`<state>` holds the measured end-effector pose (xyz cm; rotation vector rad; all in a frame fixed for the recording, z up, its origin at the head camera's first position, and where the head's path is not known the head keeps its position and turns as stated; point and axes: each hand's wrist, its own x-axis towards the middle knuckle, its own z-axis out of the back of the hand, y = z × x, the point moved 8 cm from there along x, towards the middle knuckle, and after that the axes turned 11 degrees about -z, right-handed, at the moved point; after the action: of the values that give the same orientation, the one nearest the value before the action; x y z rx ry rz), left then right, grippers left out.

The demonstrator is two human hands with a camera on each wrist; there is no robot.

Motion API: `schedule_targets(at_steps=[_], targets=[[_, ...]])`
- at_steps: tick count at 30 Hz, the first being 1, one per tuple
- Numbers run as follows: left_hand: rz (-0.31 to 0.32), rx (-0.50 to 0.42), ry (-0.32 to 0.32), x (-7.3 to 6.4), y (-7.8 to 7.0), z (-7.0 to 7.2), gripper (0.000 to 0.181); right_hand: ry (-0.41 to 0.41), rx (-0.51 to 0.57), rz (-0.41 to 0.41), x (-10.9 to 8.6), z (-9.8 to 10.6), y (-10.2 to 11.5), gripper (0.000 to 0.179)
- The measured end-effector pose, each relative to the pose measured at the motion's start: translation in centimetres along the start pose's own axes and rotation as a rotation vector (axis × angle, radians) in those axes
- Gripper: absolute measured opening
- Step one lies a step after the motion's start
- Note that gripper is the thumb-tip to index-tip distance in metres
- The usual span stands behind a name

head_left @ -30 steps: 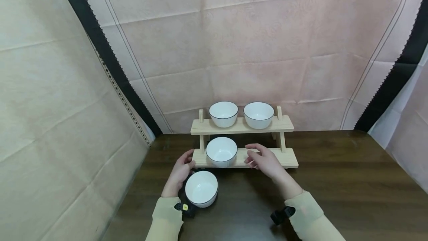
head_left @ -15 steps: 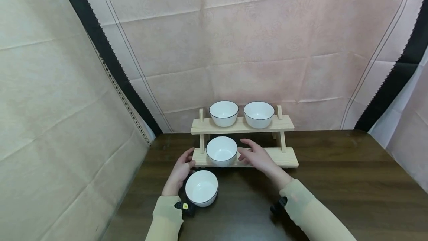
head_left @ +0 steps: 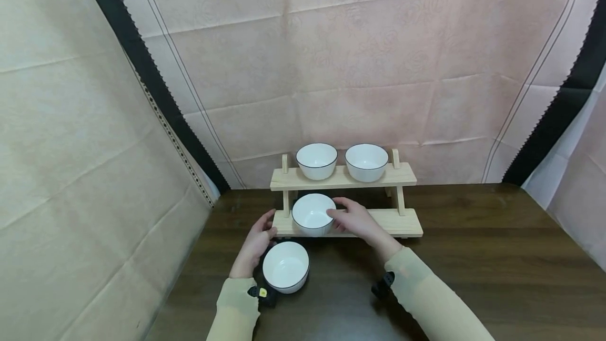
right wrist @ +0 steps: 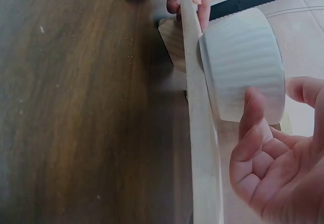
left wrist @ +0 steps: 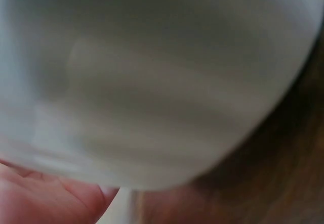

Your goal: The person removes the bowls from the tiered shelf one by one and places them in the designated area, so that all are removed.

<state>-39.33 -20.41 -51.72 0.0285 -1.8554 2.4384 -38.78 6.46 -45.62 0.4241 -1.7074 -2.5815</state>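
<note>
A two-tier wooden display rack (head_left: 343, 178) stands at the back of the table. My left hand (head_left: 255, 243) holds the left end of its lower board; in the right wrist view, fingers (right wrist: 204, 6) show on both sides of that board. On the lower board sits a white bowl (head_left: 312, 213) with a dark rim. My right hand (head_left: 357, 221) grips this bowl at its right rim, one digit over the edge and others against the ribbed outer wall (right wrist: 245, 67). Another white bowl (head_left: 285, 266) stands on the table beside my left wrist, filling most of the left wrist view.
Two more white bowls (head_left: 316, 161) stand side by side on the upper board. The right part of the lower board (head_left: 395, 221) is bare. Dark wooden table (head_left: 473, 257) extends to the right, with pale cloth walls (head_left: 360, 67) behind and at the sides.
My right hand has moved left from over the bare part of the lower board to the bowl's right rim and taken hold there. The left hand and the bowls have stayed in place.
</note>
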Motion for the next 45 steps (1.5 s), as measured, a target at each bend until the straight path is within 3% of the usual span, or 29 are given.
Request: schedule_targets(at_steps=[8, 15, 19, 23, 32, 45], targets=[[0.011, -0.005, 0.024, -0.2, -0.3, 0.0, 0.054, -0.007, 0.017, -0.008, -0.1, -0.3, -0.3, 0.051], [-0.002, 0.012, 0.040, -1.7, -2.9, -0.2, 0.054, -0.003, 0.017, -0.012, -0.2, -0.4, -0.2, 0.050], [-0.017, 0.014, 0.034, -2.0, -3.4, -0.2, 0.053, -0.002, 0.018, -0.009, -0.2, -0.4, -0.3, 0.051], [-0.008, 0.013, 0.034, -1.8, -2.9, -0.2, 0.054, -0.001, 0.021, -0.009, -0.3, -0.4, -0.2, 0.051], [0.000, -0.005, 0.021, 0.0, 0.1, 0.1, 0.054, -0.001, 0.033, -0.003, -0.2, -0.4, -0.3, 0.051], [0.004, -0.004, -0.003, 0.2, 0.4, 0.1, 0.054, 0.001, 0.074, -0.001, -0.3, -0.5, -0.3, 0.052]])
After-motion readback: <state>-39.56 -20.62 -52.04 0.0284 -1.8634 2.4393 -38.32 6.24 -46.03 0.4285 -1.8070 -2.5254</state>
